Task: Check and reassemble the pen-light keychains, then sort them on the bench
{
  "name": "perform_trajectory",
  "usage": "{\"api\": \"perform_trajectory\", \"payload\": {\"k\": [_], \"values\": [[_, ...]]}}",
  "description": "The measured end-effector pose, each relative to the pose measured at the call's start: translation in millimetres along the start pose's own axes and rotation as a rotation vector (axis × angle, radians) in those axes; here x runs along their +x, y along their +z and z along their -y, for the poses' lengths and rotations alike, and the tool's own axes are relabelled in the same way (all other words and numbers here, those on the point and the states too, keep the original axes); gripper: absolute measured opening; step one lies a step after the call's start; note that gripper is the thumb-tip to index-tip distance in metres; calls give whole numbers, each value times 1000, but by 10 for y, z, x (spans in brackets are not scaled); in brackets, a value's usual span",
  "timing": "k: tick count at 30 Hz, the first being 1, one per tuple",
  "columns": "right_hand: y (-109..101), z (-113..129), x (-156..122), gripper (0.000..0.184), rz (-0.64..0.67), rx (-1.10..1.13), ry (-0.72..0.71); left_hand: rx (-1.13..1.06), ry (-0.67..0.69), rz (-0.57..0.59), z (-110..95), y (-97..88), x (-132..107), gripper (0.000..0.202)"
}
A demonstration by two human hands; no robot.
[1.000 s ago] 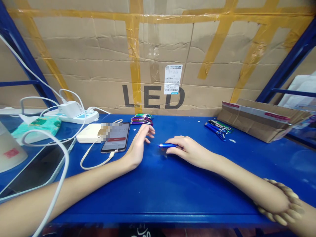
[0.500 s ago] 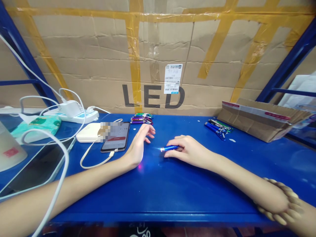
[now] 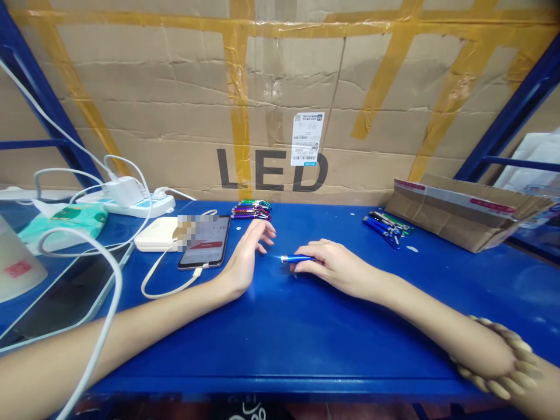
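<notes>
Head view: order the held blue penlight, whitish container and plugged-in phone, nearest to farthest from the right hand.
1. Blue penlight, gripped in the right hand
2. Plugged-in phone, left of the left hand
3. Whitish container, at the left edge

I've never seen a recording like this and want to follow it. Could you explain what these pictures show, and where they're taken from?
There's no machine here: these are a person's own two bare hands. One camera, worn on the head, looks forward and down.

The right hand holds a slim blue penlight, its tip glowing toward the left hand, which is open with curved fingers and no visible object in it.

On the blue table, a row of colourful penlights lies behind the left hand, and a smaller group lies beside an open cardboard box. On the left are a phone with a cable plugged in, a larger dark-screened device and a white power strip. Taped cardboard marked "LED" stands behind.
</notes>
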State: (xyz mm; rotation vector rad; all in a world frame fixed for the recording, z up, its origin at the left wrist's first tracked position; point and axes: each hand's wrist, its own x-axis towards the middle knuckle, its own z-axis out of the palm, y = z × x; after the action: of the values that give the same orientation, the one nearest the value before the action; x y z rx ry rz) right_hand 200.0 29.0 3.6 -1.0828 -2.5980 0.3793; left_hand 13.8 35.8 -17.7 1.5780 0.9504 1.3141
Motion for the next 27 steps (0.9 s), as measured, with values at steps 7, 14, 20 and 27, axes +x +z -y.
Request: {"api": "perform_trajectory", "payload": {"k": [7, 14, 20, 27], "values": [[7, -22, 0, 37, -4, 47, -9, 11, -9, 13, -17, 7, -11, 32], [11, 25, -6, 38, -41, -57, 22, 9, -20, 8, -21, 14, -15, 32], [5, 26, -23, 32, -67, -69, 25, 15, -20, 12, -20, 15, -14, 32], [-2, -2, 0, 29, -6, -24, 17, 12, -11, 16, -6, 9, -6, 33]]}}
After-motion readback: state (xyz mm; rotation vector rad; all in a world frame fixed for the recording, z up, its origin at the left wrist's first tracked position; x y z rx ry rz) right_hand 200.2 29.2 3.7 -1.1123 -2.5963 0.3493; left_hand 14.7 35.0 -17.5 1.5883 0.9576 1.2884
